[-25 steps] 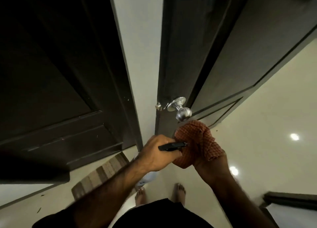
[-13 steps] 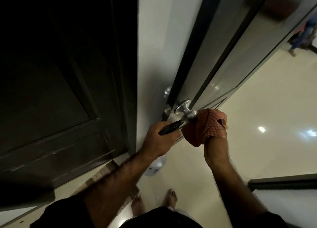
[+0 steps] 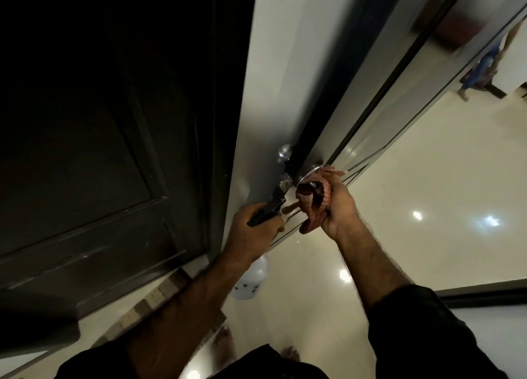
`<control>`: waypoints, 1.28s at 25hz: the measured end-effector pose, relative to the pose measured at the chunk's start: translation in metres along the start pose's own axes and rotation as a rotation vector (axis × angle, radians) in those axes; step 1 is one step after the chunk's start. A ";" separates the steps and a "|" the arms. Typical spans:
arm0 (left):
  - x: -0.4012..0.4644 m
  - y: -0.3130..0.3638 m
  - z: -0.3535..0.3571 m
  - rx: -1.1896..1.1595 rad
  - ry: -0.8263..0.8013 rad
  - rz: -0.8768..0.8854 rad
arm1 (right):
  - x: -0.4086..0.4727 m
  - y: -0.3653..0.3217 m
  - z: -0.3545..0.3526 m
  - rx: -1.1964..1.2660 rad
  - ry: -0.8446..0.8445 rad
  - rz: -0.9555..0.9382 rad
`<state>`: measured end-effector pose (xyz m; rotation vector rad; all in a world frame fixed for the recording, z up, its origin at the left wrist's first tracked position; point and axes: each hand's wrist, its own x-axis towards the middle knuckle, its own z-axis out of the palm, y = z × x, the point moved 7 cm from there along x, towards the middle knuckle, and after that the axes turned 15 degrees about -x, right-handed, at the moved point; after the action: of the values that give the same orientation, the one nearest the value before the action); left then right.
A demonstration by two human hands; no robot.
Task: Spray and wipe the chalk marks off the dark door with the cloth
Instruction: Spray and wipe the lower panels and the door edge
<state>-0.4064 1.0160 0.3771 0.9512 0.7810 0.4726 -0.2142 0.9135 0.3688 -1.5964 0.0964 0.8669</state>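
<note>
Gripping cloth (image 3: 315,200), right hand (image 3: 339,207) on knob (image 3: 312,173)

Second dark panelled door (image 3: 85,150) fills 9 o'clock side. Pale wall strip (image 3: 268,79) runs from 12 o'clock toward centre. Glossy cream floor (image 3: 427,207) at 3 o'clock carries bright light reflections. Striped mat (image 3: 148,301) lies at 7 o'clock. Bare feet (image 3: 289,353) at 6 o'clock. Distant figure in blue (image 3: 482,68) stands at 2 o'clock, blurred.
</note>
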 end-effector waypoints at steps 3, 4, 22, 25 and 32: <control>0.002 0.010 0.003 -0.006 -0.008 0.038 | -0.007 -0.022 -0.005 -0.760 0.210 -0.460; 0.003 0.012 0.004 -0.007 -0.004 0.037 | -0.018 -0.026 -0.001 -1.012 0.275 -0.665; 0.016 0.003 0.012 0.041 0.010 0.001 | 0.007 0.003 -0.021 -0.329 0.121 -0.118; 0.022 -0.001 0.016 0.124 -0.038 0.015 | 0.002 -0.021 -0.017 -0.809 0.105 -0.594; 0.027 0.004 0.050 0.286 -0.072 0.076 | 0.013 -0.024 -0.017 -0.789 -0.104 -0.861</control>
<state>-0.3505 1.0090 0.3874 1.2609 0.7617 0.3958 -0.1846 0.9090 0.3802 -2.0261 -1.0508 0.2856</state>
